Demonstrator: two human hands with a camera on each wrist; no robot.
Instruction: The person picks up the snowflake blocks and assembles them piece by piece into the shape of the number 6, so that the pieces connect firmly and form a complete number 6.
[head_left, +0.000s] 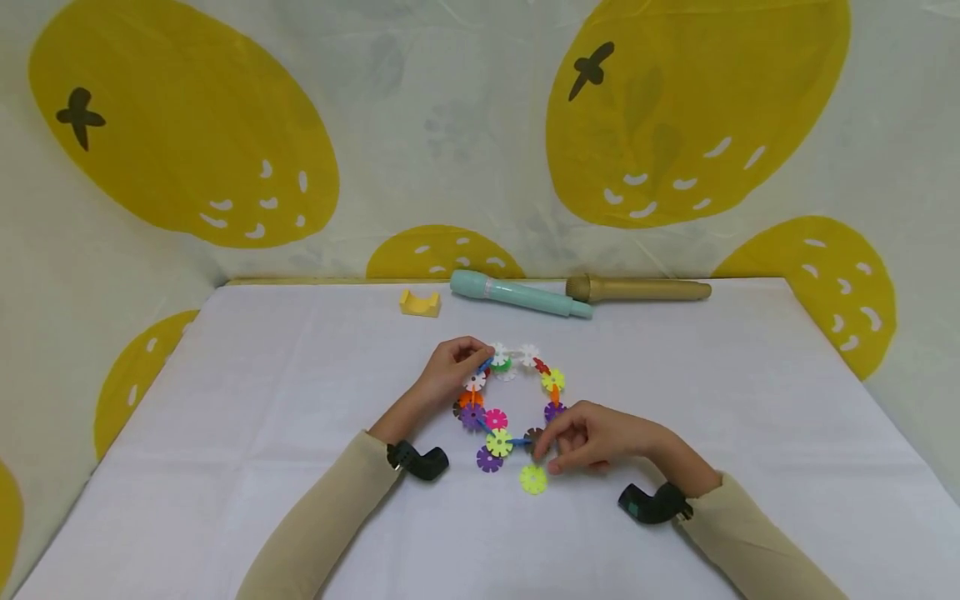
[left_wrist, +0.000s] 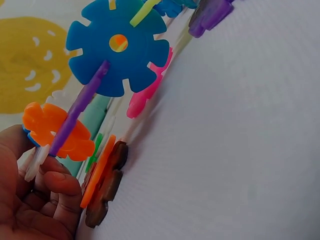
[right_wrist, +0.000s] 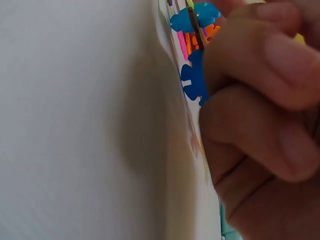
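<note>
A ring of linked plastic snowflake discs (head_left: pixel 553 381) in many colours sits mid-table. At its upper left my left hand (head_left: pixel 453 362) pinches a linked disc; the left wrist view shows fingertips at a white disc (left_wrist: pixel 36 165) joined to an orange disc (left_wrist: pixel 37 117). By the ring's lower right is my right hand (head_left: pixel 592 437), index fingertip at a brown disc (head_left: pixel 533 437), thumb apart from it. Its fingers hide much of the ring in the right wrist view, where a dark blue disc (right_wrist: pixel 192 77) shows. Below lie a yellow-green disc (head_left: pixel 533 479) and a purple disc (head_left: pixel 490 460).
A pink disc (head_left: pixel 496 419) lies inside the ring. Along the back edge are a mint-green microphone-shaped stick (head_left: pixel 521 295), a gold one (head_left: pixel 641 289) and a small yellow cradle-shaped block (head_left: pixel 420 304). A white cloth (head_left: pixel 247 467) covers the table; a lemon-print curtain (head_left: pixel 450 125) hangs behind.
</note>
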